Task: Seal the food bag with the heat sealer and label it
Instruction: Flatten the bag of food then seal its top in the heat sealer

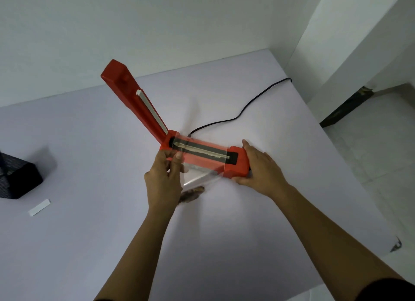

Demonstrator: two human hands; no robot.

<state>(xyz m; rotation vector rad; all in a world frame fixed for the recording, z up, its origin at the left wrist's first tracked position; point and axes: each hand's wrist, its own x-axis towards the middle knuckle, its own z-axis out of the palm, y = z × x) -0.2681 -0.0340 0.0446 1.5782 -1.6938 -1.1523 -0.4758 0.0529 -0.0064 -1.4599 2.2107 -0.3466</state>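
Observation:
A red heat sealer [238, 166] lies in the middle of the white table, its lid arm [132, 98] raised up and to the left. A clear food bag [199, 172] lies with its open top across the sealing strip [202, 151]; brown food [190, 194] sits in its lower end near me. My left hand [165, 177] pinches the bag's left edge at the sealer's hinge end. My right hand [260, 168] grips the sealer's right end, thumb under the front. A white label strip [39, 207] lies far left on the table.
A black box [15, 177] stands at the table's left edge. The sealer's black power cord [242, 112] runs back right off the table [89, 244]. A white wall is behind; tiled floor and a dark object lie to the right.

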